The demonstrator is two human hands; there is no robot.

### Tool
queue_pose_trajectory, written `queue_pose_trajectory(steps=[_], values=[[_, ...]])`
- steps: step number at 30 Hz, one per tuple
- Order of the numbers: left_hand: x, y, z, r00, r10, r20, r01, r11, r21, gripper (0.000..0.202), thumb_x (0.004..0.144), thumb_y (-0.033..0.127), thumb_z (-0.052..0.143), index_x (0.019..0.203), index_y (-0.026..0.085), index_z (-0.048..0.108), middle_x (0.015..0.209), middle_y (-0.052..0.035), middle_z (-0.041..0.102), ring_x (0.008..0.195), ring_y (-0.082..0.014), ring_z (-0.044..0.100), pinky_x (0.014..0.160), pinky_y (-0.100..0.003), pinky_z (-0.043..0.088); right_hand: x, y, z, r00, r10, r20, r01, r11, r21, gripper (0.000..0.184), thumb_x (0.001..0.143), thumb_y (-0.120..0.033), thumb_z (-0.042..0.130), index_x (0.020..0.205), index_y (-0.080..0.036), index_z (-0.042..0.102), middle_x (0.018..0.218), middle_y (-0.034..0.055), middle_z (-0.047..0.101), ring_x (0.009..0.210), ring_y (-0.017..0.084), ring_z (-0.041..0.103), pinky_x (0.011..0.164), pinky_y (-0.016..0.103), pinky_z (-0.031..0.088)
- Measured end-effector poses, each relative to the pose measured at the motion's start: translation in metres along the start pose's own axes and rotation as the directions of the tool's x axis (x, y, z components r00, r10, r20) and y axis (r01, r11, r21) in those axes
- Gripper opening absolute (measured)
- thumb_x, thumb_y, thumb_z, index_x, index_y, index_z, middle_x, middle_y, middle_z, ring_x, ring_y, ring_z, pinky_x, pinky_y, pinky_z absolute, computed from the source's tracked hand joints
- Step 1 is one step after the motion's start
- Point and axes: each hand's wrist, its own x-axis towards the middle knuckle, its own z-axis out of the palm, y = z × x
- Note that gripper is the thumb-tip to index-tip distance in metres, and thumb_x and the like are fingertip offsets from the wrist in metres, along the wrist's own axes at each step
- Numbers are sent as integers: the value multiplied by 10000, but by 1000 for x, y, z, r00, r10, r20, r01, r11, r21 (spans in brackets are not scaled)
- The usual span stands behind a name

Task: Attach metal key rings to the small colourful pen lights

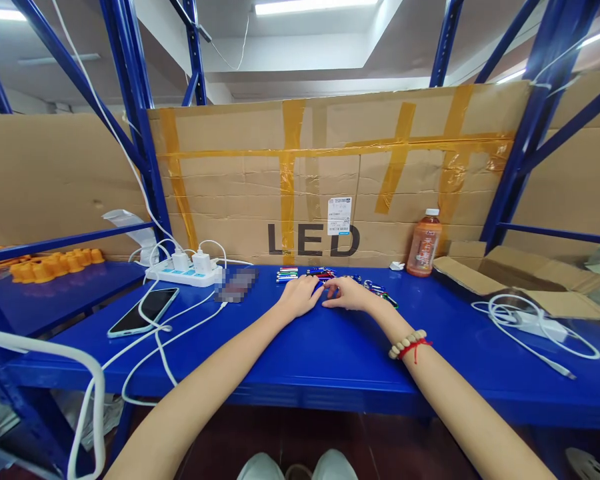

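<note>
My left hand (300, 297) rests low over the blue tabletop, its fingers bent and closed around a small shiny blue piece (321, 285). Right beside it is my right hand (350, 294), with curled fingers pointing at the left fingertips; what it pinches, if anything, is too small to make out. Behind both hands lies a loose group of small metallic pieces (323, 273) in blue, red and silver. To the left of that group, several slim coloured pieces (287, 274) lie side by side. More blue and green pieces (380, 291) show beyond my right wrist.
A power strip (184, 273) with plugs and white cables, and a phone (144, 312), lie left. An orange drink bottle (425, 243), an open cardboard box (517, 277) and a coiled white cable (535, 327) are right. A taped cardboard sheet (240, 193) closes the back.
</note>
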Motion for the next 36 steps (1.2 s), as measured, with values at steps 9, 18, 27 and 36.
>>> queue_pose_trajectory(steps=[9,18,27,36], values=[[1,1,-4,998,-1,55,2,1000,-2,302,881,347,303,917,146,526,941,-64,576,890,-192,519,757,-300,412,-2,-6,1,986,130,107,-144,980,135,230,695,-219,601,892,-100,613,779,45,591,548,85,507,382,165,429],[3,-6,4,985,96,143,-89,995,-56,317,878,367,338,1047,200,548,962,-48,525,935,-175,474,848,-287,382,-6,-3,-10,968,246,-41,-248,938,-242,206,683,-236,618,875,-174,658,807,27,626,690,134,569,611,216,436],[3,-8,8,958,185,219,-162,980,-117,333,871,388,336,1111,259,527,951,-46,490,877,-173,437,788,-277,365,1,-1,-5,975,201,-99,-219,946,-239,237,698,-229,598,928,-198,647,830,21,636,749,143,576,644,206,403],[1,43,-44,981,169,93,-172,984,36,271,745,81,492,1009,140,490,1139,-119,441,1064,-245,385,897,-377,299,-7,-4,-13,902,319,-290,-375,912,-163,327,850,-413,370,1011,-246,601,959,37,620,880,182,562,713,266,401]])
